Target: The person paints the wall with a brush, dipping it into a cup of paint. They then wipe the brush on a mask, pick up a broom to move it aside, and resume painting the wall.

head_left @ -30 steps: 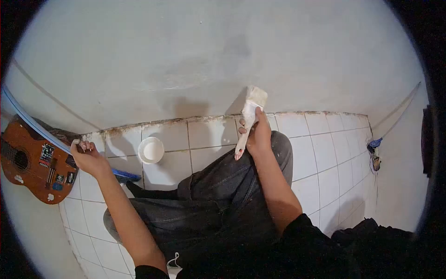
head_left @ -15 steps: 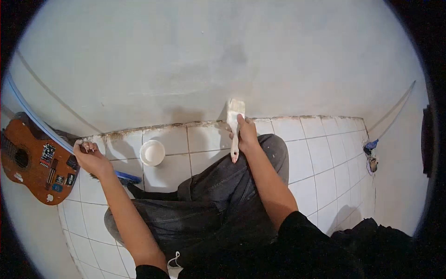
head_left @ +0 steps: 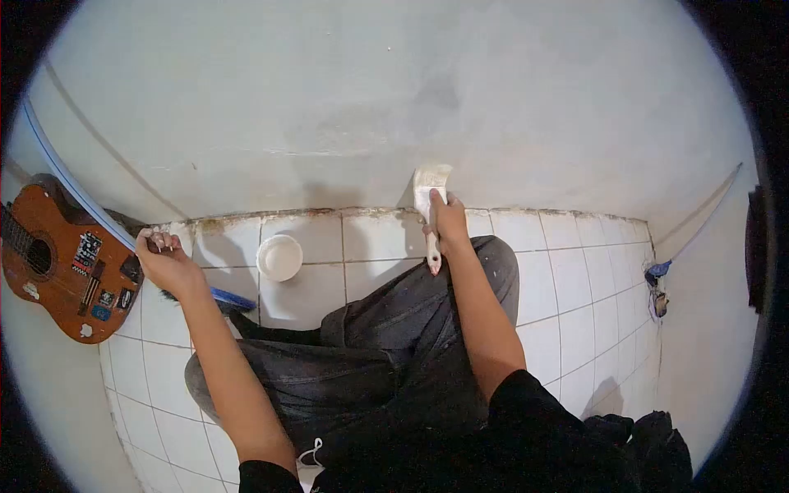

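Painted wall (head_left: 534, 107): pale grey across the top of your view, with darker smudges; its marks sit further right in the picture than half a second ago, so your viewpoint has shifted a little.
White-tiled floor (head_left: 559, 279): meets the wall along a grimy, flaking joint.
Dark trousers (head_left: 362, 353): your legs are folded in front of that joint, much as before.
Acoustic guitar (head_left: 56, 283): stickered, on your left, apart from the brushwork.
Broom (head_left: 233, 299): blue head on the floor behind your left forearm; its apparent pole runs up past the guitar.
Paintbrush (head_left: 422, 200): at the foot of the wall, bristles up, handle hanging over your trousers. A second ago it slanted more and sat further right along the wall; now it is nearly upright.
Right hand (head_left: 448, 220): you keep it closed round the paintbrush, thumb near the bristle end.
Left hand (head_left: 173, 271): fingers curled beside the pole; I can't tell whether you grip it.
White tub (head_left: 278, 276): on the tiles between your hands; fill level unclear.
Bristles (head_left: 432, 174): newly splayed and bent rightward, which suggests pressure on the wall, a working stroke rather than a hover.
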{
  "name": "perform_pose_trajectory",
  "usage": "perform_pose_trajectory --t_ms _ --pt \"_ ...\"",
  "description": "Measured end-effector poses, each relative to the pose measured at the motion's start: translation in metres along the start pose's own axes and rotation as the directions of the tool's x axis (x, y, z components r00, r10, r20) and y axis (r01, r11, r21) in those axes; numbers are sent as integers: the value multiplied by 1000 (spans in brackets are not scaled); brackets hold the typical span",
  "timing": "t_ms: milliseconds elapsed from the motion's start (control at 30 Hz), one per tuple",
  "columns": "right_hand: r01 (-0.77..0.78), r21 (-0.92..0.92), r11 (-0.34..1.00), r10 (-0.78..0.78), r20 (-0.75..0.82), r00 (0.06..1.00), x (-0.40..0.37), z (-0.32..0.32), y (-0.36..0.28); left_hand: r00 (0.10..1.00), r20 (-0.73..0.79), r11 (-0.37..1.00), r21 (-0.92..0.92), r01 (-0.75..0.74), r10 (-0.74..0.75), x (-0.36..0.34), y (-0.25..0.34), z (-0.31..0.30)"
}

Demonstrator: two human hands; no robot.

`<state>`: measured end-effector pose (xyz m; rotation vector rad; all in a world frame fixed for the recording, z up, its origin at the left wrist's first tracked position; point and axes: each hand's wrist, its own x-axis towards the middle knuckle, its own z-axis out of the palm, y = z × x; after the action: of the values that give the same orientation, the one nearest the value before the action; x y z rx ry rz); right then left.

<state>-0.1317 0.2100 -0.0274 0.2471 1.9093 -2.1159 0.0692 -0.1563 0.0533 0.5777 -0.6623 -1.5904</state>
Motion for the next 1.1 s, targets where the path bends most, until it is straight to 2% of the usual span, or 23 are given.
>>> perform_pose_trajectory --t_ms 100,167,200,267,300,333,367,433,500,533,567,633,700,767,800,833,900,933,967,1033,1067,1100 --pt "-119 28 993 118 22 993 -9 0 3 1000 10 1000 -6 4 -4 -1 1 1" --pt "-130 233 964 96 154 983 -13 -5 20 1000 -8 1000 -1 -1 1 1 2 2" --pt "-131 232 964 95 161 982 -20 -1 20 1000 -15 1000 -4 -1 1 2 2 1" --pt "41 284 958 -28 -50 998 -37 7 14 1000 -28 1000 -2 -2 2 2 3 -1" --pt "35 282 959 -22 -50 999 -39 7 15 1000 -18 1000 -5 -6 6 1 3 -1" --pt "212 139 967 -189 -160 969 -39 7 16 1000 -7 1000 -10 -10 10 1 3 -1" --pt "370 -23 929 -364 -238 901 -37 10 16 1000 -10 1000 -8 -14 14 3 0 -2" --pt "322 -39 946 -323 -200 925 -48 13 3 1000 23 1000 -10 -5 5 5 1 -3" --pt "497 -439 748 -646 -314 695 -39 11 12 1000 -1 1000 7 -22 22 5 1 -1" --pt "485 -370 793 -598 -318 736 -43 11 5 1000 -7 1000 6 -20 20 4 -1 0" --pt "477 -377 794 -594 -313 741 -40 9 8 1000 -13 1000 7 -12 12 1 -2 2" --pt "504 -580 640 -745 -310 590 -27 3 16 999 -35 1000 19 0 1 -2 -2 3" --pt "471 -629 618 -752 -298 589 -20 1 20 1000 6 1000 22 -1 1 2 -4 -1" --pt "445 -623 644 -710 -269 651 -26 9 16 1000 19 1000 16 1 -1 1 -4 1" --pt "531 -557 638 -734 -233 638 -23 9 18 1000 19 1000 18 -2 2 1 -4 1" --pt "529 -558 640 -733 -234 639 -19 10 20 1000 17 1000 20 -5 5 0 -5 1" --pt "521 -625 581 -734 -125 668 -16 12 21 1000 20 1000 17 -2 2 3 -5 0" --pt "469 -725 504 -746 -92 660 -23 16 15 1000 26 1000 10 -2 2 3 -5 0" --pt "467 -726 505 -747 -97 658 -22 14 18 1000 30 1000 9 0 0 1 -5 -1" --pt "465 -776 427 -719 21 695 -18 12 24 999 53 1000 -6 8 -8 0 -2 0" --pt "442 -786 432 -685 33 728 -18 11 26 998 60 1000 -10 9 -8 -1 -1 0" --pt "442 -785 434 -693 23 721 -16 10 28 1000 15 1000 1 16 -16 -2 0 1"
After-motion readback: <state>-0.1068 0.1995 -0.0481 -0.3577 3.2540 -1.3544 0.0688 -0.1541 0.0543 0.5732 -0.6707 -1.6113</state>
